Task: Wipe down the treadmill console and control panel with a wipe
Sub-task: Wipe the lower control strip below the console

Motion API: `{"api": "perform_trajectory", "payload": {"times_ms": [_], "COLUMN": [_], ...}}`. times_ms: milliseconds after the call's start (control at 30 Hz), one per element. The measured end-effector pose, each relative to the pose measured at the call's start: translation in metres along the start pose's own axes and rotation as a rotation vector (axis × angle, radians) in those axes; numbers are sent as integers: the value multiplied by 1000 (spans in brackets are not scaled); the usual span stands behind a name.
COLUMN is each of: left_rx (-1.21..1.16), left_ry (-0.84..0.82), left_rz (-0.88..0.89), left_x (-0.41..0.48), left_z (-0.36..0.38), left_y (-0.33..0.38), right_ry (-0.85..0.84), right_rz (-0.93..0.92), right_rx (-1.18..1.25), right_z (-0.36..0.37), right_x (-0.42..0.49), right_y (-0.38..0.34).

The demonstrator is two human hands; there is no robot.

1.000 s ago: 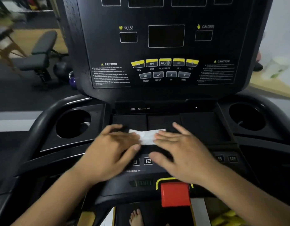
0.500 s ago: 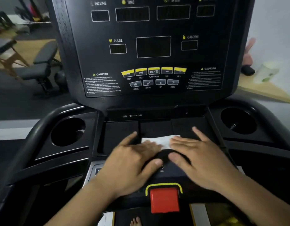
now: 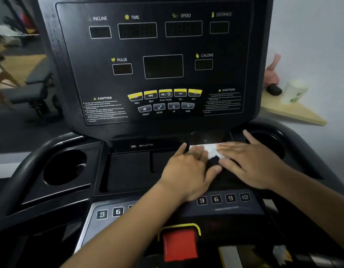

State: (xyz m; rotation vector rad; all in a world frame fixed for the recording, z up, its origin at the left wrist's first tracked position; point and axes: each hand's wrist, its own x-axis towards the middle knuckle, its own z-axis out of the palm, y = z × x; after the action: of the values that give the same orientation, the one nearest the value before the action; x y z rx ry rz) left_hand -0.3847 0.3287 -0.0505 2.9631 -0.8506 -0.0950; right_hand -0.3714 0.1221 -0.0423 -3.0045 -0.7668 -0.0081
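Treadmill console (image 3: pixel 163 60), black and upright, across most of the upper view, with dark display windows labelled INCLINE, TIME, SPEED, DISTANCE, PULSE and CALORIE. Below the windows, a row of yellow media buttons (image 3: pixel 165 93) and under it a row of grey buttons (image 3: pixel 166 107) marked PRESET, ENTER, UP, DOWN; CAUTION text blocks on both sides. At the foot of the console, a black recessed tray (image 3: pixel 128 171), with a round cup holder (image 3: pixel 65 167) at its left and another cup holder (image 3: pixel 267 144) at its right, partly covered by fingers. Nearer to the camera, the control panel (image 3: pixel 223 207) with number keys 3, 6, 9, 12 on the right and 3, 6 visible on the left. Red safety key block (image 3: pixel 180 245) with yellow border at the bottom middle. Left hand (image 3: pixel 188 171) and right hand (image 3: pixel 250 165) both flat, palms down, fingers stretched out, side by side over the right part of the tray. White wipe (image 3: pixel 210 150) crumpled between and under the fingertips of both hands, pressed against the tray surface just under the lower edge of the console; pressed flat, not pinched. Behind, at left, a blurred weight bench (image 3: pixel 36 89); at right, a wooden board (image 3: pixel 291 113) with a white cup (image 3: pixel 294 91) on it.
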Motion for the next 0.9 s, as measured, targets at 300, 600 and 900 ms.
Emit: {"api": "perform_trajectory", "payload": {"times_ms": [300,600,900], "left_rx": [-172,-139,-226], "left_ry": [18,-85,-16], "left_rz": [65,-45,6], "left_x": [-46,5,-54], "left_z": [-1,-3,-8], "left_y": [11,3,16], "right_ry": [-67,-123,-174], "right_rz": [-31,140,173], "right_rx": [5,-166,-75], "right_z": [0,-3,-8], "right_x": [-53,-1,-56], "right_y": [-15,-17,-43]}}
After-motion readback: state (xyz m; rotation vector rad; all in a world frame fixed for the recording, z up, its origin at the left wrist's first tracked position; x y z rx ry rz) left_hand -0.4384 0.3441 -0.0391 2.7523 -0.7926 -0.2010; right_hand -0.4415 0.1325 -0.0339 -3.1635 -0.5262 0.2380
